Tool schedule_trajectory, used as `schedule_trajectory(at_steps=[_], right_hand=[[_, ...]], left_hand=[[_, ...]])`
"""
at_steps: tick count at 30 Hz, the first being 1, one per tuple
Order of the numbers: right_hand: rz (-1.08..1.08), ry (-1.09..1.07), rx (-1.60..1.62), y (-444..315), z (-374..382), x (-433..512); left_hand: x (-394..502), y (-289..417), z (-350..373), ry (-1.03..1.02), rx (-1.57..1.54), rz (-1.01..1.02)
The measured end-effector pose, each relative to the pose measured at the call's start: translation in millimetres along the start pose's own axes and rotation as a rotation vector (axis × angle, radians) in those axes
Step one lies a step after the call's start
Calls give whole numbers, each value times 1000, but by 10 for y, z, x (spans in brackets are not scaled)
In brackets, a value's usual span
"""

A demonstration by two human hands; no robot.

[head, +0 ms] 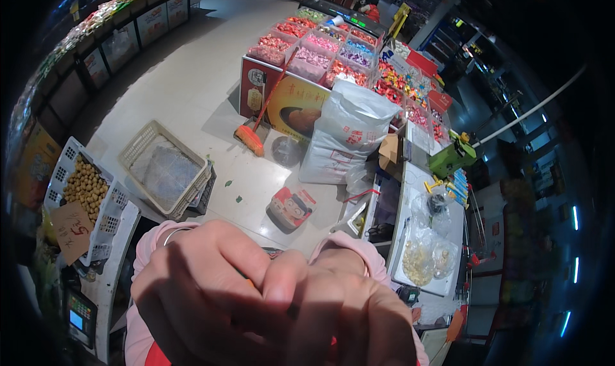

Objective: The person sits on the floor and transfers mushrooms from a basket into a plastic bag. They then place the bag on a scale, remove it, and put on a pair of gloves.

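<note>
Close to the camera, my left hand (202, 274) and my right hand (348, 308) meet at the fingers, large in the lower middle of the view. Their fingers are bent and partly in shadow. A small orange and green spot shows between the left fingers, too little to name. Whether either hand holds something is hidden by the knuckles. A thin bracelet (173, 235) circles my left wrist, and both arms wear pink sleeves (346, 243). On the floor beyond the hands sits a red and white printed box (292, 208).
At left, a white plastic basket (103, 188) holds round tan fruit; a keypad device (79, 318) stands below. Stacked crates (163, 169), a broom (250, 140) and a white sack (348, 130) stand ahead. Candy bins (317, 54) lie behind. A counter (408, 188) with bagged food (418, 262) is right.
</note>
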State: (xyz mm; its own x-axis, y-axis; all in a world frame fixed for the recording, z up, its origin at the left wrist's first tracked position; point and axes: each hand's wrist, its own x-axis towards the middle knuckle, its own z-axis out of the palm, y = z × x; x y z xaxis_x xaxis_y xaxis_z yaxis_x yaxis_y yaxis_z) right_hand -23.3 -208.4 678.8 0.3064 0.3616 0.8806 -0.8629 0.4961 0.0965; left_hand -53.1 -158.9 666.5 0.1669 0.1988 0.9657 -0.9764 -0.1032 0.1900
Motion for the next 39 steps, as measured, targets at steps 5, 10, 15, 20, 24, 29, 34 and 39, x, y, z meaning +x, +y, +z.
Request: schedule_trajectory(at_steps=[5,10,15,20,24,29,34,39], right_hand=[[57,-126,-105,-197,-191,171],[133,-135,-107,-344,-200,133],[-13,32,-9,-191,76,-54],[38,38,-27,-226,101,-45],[72,38,-57,-214,87,-24],[110,39,-78,-196,50,21],[216,72,-115,-306,-39,6],[422,184,-224,-543,-482,-21]], left_hand=[[-24,-138,170,28,-66,23],[-44,-24,123,14,1,28],[-36,84,64,-58,128,13],[-8,223,10,-132,247,13],[-2,243,-37,-265,267,0],[-21,138,41,-97,141,32],[-99,-61,408,281,-116,183],[-299,-97,-189,51,334,145]])
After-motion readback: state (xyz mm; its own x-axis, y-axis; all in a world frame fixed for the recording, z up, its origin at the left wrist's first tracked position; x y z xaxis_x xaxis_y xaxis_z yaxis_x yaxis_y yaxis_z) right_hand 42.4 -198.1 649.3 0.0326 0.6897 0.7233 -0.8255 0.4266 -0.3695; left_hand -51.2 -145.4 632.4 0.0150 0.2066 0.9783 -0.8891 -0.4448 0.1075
